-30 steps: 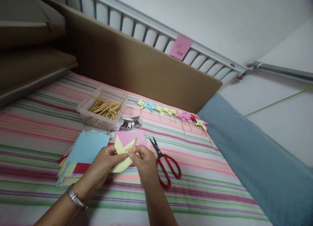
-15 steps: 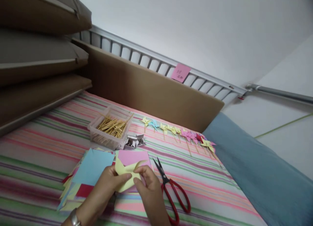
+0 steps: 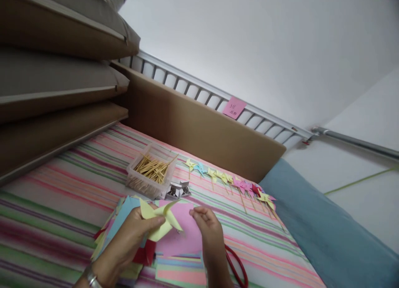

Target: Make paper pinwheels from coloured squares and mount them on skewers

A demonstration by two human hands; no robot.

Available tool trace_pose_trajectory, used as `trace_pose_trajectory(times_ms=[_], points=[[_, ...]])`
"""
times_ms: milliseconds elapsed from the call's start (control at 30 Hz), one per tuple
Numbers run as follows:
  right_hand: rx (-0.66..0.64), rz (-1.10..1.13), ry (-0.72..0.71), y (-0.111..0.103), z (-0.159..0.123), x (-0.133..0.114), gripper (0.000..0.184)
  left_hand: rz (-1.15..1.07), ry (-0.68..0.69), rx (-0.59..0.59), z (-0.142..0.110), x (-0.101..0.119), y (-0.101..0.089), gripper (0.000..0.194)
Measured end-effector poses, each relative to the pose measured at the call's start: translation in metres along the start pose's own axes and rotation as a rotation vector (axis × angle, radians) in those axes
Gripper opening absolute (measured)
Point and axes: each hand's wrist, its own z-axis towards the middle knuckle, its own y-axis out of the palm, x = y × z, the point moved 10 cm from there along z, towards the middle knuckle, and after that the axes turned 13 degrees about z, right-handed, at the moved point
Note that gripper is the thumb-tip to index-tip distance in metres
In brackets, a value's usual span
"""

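Observation:
My left hand (image 3: 137, 225) grips a pale yellow paper pinwheel (image 3: 165, 223), its thumb pressed on the middle and the corners folded inward. To the right, apart from the pinwheel, is my right hand (image 3: 208, 226). Its thumb and fingertips are pinched together, and anything between them is too small to make out. Below both hands lies a pink paper sheet (image 3: 187, 240). Beside it, partly under my left arm, is a pile of coloured paper with a blue sheet (image 3: 124, 215) on top. My right arm covers much of the red-handled scissors (image 3: 238, 265).
A clear plastic box (image 3: 146, 188) holds many thin wooden sticks. Small open boxes (image 3: 178, 190) of metal pieces stand beside it. Several finished pinwheels on sticks, including a blue one (image 3: 200, 168), line the back. A brown board (image 3: 199, 126) and stacked cushioned panels (image 3: 62, 80) border the striped cloth.
My right hand has come off the yellow paper and moved right. The left hand keeps hold of it, now turned to show its pinwheel shape. The view has shifted slightly.

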Motion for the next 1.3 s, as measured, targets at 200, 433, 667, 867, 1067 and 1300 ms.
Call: trace_pose_trajectory(times_ms=[200, 433, 667, 867, 1067, 1300], points=[[-0.254, -0.341, -0.232, 0.112, 0.065, -0.039, 0.017, -0.106, 0.062, -0.082, -0.003, 0.016, -0.006, 0.014], [-0.415, -0.571, -0.272, 0.237, 0.122, 0.014, 0.019, -0.180, 0.068, -0.100, -0.005, 0.031, -0.015, 0.020], [-0.384, -0.487, -0.302, 0.252, 0.127, -0.004, 0.007, -0.192, 0.053, -0.069, -0.004, 0.031, -0.026, 0.022], [-0.205, -0.227, -0.313, 0.148, 0.078, -0.078, 0.029, -0.095, 0.055, -0.099, -0.005, 0.031, -0.016, 0.018], [-0.077, 0.346, 0.070, 0.037, -0.004, -0.027, 0.025, 0.078, 0.025, -0.213, -0.005, 0.006, 0.007, 0.020], [-0.011, 0.402, 0.145, -0.003, -0.033, 0.004, 0.022, 0.235, -0.003, -0.264, -0.004, -0.014, 0.027, 0.015]])
